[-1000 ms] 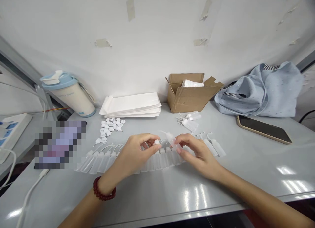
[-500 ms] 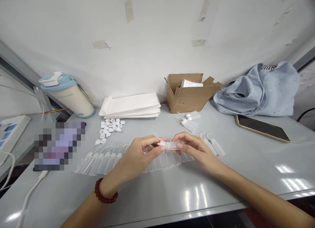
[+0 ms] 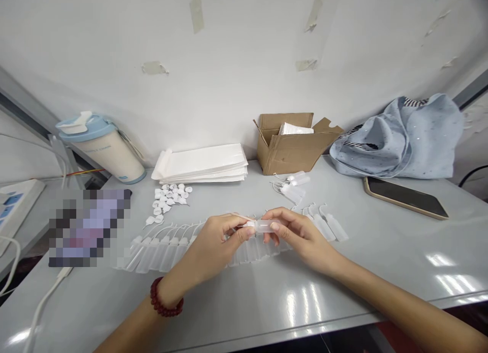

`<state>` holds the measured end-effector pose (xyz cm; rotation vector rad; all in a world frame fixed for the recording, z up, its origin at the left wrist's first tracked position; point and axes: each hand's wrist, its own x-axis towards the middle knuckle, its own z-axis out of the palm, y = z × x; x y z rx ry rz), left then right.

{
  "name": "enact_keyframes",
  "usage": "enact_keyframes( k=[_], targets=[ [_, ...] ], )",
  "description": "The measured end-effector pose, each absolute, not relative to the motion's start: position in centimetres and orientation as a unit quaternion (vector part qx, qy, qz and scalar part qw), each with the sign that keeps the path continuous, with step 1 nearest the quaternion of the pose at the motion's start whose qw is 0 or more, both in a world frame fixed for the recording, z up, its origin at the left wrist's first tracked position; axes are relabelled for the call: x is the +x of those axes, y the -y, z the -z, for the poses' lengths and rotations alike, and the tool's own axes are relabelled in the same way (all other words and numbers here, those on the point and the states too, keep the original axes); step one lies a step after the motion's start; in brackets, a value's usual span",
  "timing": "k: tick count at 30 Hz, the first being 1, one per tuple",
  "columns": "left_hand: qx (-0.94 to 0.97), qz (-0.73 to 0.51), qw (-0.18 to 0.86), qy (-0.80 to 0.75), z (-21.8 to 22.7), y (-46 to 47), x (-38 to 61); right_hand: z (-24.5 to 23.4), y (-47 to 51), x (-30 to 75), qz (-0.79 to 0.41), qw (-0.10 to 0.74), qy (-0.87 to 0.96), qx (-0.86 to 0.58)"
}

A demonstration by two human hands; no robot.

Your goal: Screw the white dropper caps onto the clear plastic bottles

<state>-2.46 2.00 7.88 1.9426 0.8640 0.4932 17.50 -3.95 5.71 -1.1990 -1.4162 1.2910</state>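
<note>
A small translucent squeeze bottle [image 3: 264,226] lies level between my two hands, above a row of similar bottles. My left hand [image 3: 223,241] pinches the white needle-tip cap [image 3: 249,224] at the bottle's left end. With thumb and fingers closed, my right hand [image 3: 301,236] grips the bottle's body. Beneath my hands a row of bottles [image 3: 163,254] with thin looped straps lies on the grey table; my hands hide part of it. Loose white caps [image 3: 171,195] are heaped to the left, and a few bottles with needle tips [image 3: 293,190] lie beyond my right hand.
White padded envelopes [image 3: 202,165] are stacked by the wall beside an open cardboard box [image 3: 292,152]. A blue-lidded tumbler [image 3: 102,149] stands at the left, near a blurred phone [image 3: 91,226] with a cable. A blue cloth bag [image 3: 412,139] and another phone [image 3: 406,198] are at right.
Both hands stay on the same bottle and cap. My right hand's fingers have shifted slightly left along the bottle, and the view has moved a little.
</note>
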Motion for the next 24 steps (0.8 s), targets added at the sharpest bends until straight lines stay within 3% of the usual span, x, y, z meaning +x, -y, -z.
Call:
enact_keyframes(
  k=[9, 19, 24],
  targets=[
    [0.823, -0.277, 0.384, -0.314, -7.2, -1.7, -2.0, -5.7, 3.6, 17.4, -0.557, 0.435, 0.526, -0.472],
    [0.753, -0.185, 0.503, -0.382, -7.7, -2.0, -2.1, -5.7, 3.8, 17.5, -0.515, 0.444, 0.553, -0.481],
    [0.833, -0.273, 0.362, -0.317, -6.8, -1.7, -1.9, -5.6, 3.7, 17.5, -0.52, 0.447, 0.536, -0.493]
  ],
)
